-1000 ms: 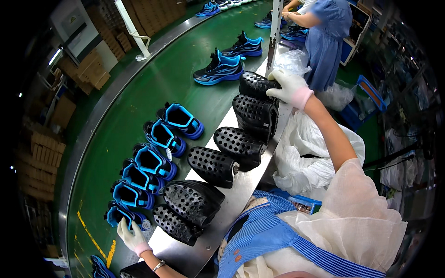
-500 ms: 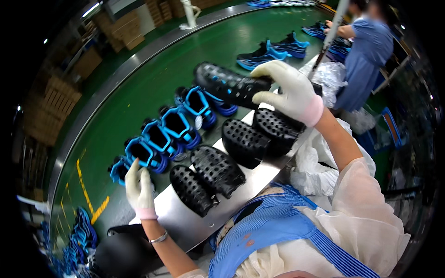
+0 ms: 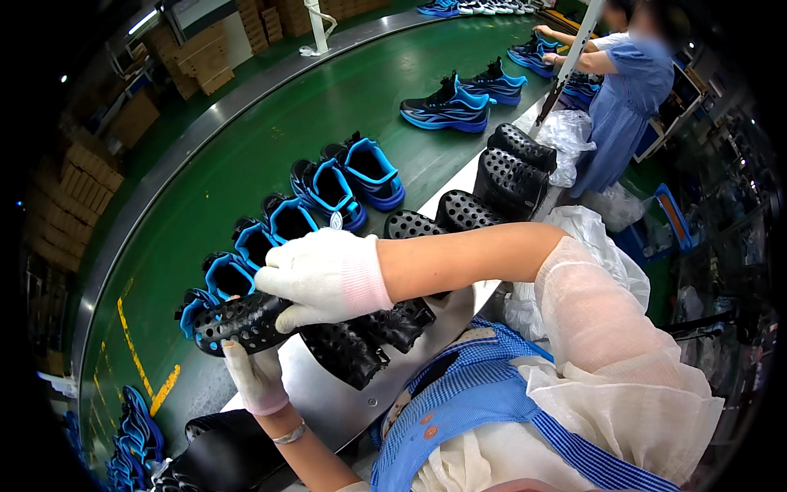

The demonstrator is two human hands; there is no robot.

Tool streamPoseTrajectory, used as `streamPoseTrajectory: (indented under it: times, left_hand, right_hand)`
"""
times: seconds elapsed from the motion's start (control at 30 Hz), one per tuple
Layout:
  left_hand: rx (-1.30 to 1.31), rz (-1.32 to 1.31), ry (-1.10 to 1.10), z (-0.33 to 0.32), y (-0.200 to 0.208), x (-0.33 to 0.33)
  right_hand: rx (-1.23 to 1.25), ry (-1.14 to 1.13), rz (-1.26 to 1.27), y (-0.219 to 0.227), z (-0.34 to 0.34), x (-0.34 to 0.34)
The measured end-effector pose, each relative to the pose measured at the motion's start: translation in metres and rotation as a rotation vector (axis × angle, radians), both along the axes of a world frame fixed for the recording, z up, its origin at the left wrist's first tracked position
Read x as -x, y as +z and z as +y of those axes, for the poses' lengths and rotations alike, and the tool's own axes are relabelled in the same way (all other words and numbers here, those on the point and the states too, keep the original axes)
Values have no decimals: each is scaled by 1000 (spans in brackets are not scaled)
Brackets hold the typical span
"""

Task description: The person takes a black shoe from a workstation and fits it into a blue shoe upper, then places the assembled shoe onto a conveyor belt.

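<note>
My right hand (image 3: 328, 277), in a white glove, is closed on the back end of a black perforated shoe tree (image 3: 238, 320). My right forearm crosses from the right over the metal ledge. At the shoe tree's near side is my gloved left hand (image 3: 258, 379), its thumb against it and its other fingers mostly hidden. The shoe tree lies across the nearest black-and-blue sneaker (image 3: 193, 310) in a row; whether it is inside cannot be made out. Further along the row stand several more sneakers (image 3: 328, 187), openings up. Other shoe trees (image 3: 336, 348) lie on the ledge (image 3: 316, 402), partly under my arm.
The green conveyor belt (image 3: 246, 156) curves around, carrying a sneaker pair (image 3: 447, 107) farther off. More shoe trees (image 3: 512, 176) stand on the ledge's far end, by a white post (image 3: 574, 61). Clear plastic bags (image 3: 566, 143) hang nearby. A person in blue (image 3: 631, 107) handles sneakers at far right.
My right hand has swung left from the far shoe trees to the nearest sneakers, bringing a shoe tree. My left hand has closed in on it. The sneakers have shifted slightly left in view.
</note>
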State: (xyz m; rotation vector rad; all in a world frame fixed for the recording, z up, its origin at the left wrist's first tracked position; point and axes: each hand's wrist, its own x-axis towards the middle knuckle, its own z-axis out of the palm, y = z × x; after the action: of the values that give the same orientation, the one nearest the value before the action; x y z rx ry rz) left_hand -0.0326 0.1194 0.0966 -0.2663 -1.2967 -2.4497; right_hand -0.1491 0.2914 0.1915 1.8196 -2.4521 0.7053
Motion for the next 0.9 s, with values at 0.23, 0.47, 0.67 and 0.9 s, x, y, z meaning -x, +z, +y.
streamPoseTrajectory:
  times: [0.23,0.47,0.67,0.9]
  left_hand:
    - [-6,-102,166,-13,-15,2]
    - [269,-614,293,-37,-28,5]
    - [1037,-538,655,-56,-68,-8]
    - [1187,-579,869,-66,-85,19]
  right_hand:
    - [-180,44,65,1,-28,8]
    - [-213,-100,-30,11,-26,22]
    - [-252,-96,2,-20,-59,46]
    - [-426,15,-15,-33,-123,56]
